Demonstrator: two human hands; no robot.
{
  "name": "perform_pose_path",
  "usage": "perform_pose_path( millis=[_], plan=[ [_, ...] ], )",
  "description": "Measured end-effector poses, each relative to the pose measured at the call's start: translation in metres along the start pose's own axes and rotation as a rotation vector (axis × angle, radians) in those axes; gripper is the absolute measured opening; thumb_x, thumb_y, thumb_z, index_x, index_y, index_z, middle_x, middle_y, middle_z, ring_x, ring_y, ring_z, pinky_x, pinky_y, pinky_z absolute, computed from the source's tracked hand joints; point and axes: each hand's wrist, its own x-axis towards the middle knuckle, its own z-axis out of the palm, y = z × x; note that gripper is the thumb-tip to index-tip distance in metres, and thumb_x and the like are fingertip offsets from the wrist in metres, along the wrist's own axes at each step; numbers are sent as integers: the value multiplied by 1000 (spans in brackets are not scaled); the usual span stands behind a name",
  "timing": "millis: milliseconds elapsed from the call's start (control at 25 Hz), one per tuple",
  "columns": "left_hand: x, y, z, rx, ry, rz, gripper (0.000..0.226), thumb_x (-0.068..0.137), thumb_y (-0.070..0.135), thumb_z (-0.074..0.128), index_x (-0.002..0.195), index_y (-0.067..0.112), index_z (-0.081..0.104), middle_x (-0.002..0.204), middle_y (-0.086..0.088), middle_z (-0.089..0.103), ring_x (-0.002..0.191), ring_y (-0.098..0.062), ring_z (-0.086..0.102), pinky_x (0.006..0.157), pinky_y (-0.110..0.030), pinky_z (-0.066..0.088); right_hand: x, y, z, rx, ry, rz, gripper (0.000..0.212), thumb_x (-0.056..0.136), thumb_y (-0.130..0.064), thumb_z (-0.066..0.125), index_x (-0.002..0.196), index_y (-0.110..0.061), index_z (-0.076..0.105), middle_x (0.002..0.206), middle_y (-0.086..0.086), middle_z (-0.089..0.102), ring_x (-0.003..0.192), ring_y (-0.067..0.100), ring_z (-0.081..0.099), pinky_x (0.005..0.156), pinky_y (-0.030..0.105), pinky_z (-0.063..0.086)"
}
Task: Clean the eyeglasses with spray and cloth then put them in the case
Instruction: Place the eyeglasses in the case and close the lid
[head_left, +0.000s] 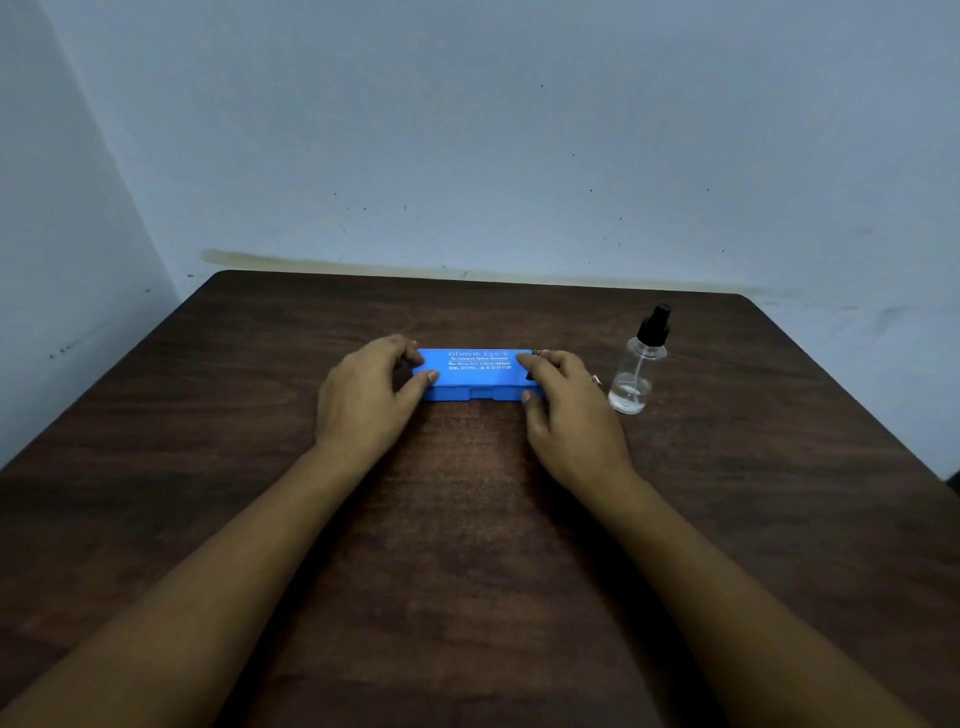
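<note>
Case (478, 374) is lying closed on the surface (467, 545), long axis running left to right, latch edge facing the person. Left hand (363, 395) and right hand (571, 410) are each gripping one end, equally near. Glasses not in view, probably inside. Spray bottle (636, 371) is standing just right of the right hand.

Case interior: hidden; the blue case (478, 383) lies shut.
Case ends: covered by the left hand (363, 400) and the right hand (569, 415).
Lid lettering (479, 360): white, blurred, mostly illegible.
Forearms (249, 561): cut off at the bottom edge.
Table (467, 545): near edge out of frame.
</note>
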Motion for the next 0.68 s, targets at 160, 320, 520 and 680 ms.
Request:
perform_pose_path(
  millis=[160, 320, 520, 680],
  plan=[
    [1, 1, 2, 151, -88, 142, 33, 95, 33, 64, 127, 31, 68, 123, 5, 59, 114, -19, 58, 82, -36, 53, -2, -3, 1, -163, -63, -33, 46, 100, -26, 54, 146, -21, 54, 148, 8, 44, 131, 28, 47, 96, 44, 53],
    [0, -4, 6, 139, -116, 149, 34, 96, 30, 65, 129, 30, 69, 135, 5, 62, 123, -21, 59, 91, -39, 54, -4, -1, 6, -216, -115, -52, 50, 101, -26, 50, 151, -20, 47, 163, 7, 36, 151, 31, 28, 111, 46, 43],
    [-1, -7, 6, 54, -135, 97, 35, 94, 31, 67, 129, 32, 70, 146, 11, 59, 128, -16, 61, 99, -38, 50, -6, 3, 10, -261, -118, -66, 51, 101, -27, 49, 151, -20, 47, 163, 9, 37, 150, 35, 32, 111, 47, 44],
    [1, -7, 6, 43, -140, 86, 36, 94, 30, 67, 130, 32, 70, 146, 9, 59, 128, -16, 60, 100, -36, 50, -5, 2, 10, -286, -125, -82, 51, 100, -28, 49, 151, -19, 47, 162, 9, 37, 144, 36, 40, 106, 46, 46]
  ],
)
